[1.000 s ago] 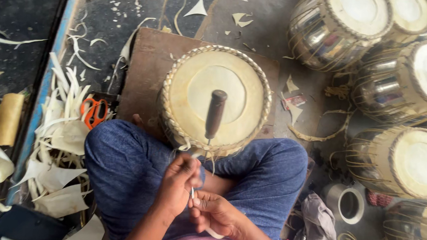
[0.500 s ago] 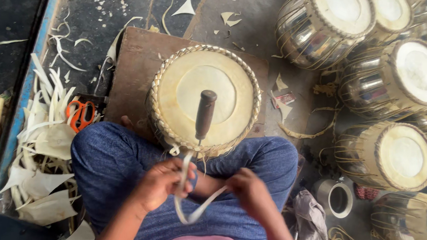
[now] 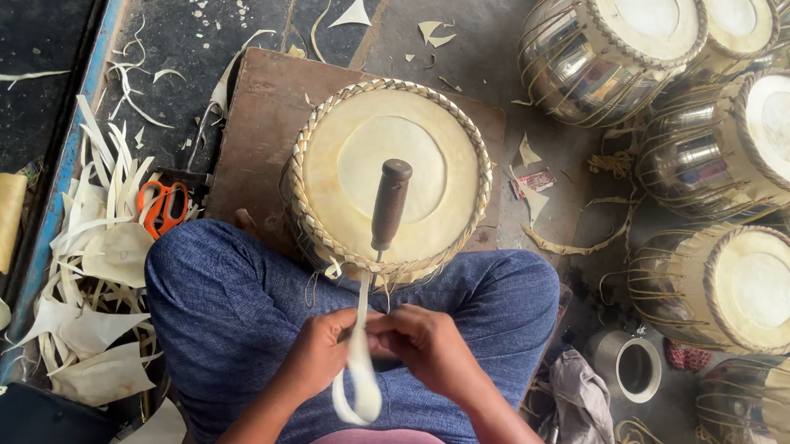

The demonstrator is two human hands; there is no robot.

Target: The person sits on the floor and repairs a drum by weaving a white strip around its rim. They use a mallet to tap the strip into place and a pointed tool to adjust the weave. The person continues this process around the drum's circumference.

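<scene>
A round drum (image 3: 389, 171) with a pale skin head and a braided rim stands between my knees on a brown board (image 3: 259, 122). A tool with a dark wooden handle (image 3: 390, 203) sticks in the drum's near rim. A pale hide strap (image 3: 359, 362) runs down from the rim and loops below my hands. My left hand (image 3: 318, 354) and my right hand (image 3: 424, 347) meet over my lap, both pinching this strap. My legs in blue trousers (image 3: 225, 312) frame the drum.
Several metal-bodied drums (image 3: 766, 126) with pale heads crowd the right side. Orange-handled scissors (image 3: 164, 203) lie among pale hide offcuts (image 3: 92, 240) on the left. A small metal cup (image 3: 631, 366) and a grey rag (image 3: 581, 398) sit by my right knee.
My hands have come together over my lap, and the strap's loop now hangs shorter below them. The view has shifted slightly.
</scene>
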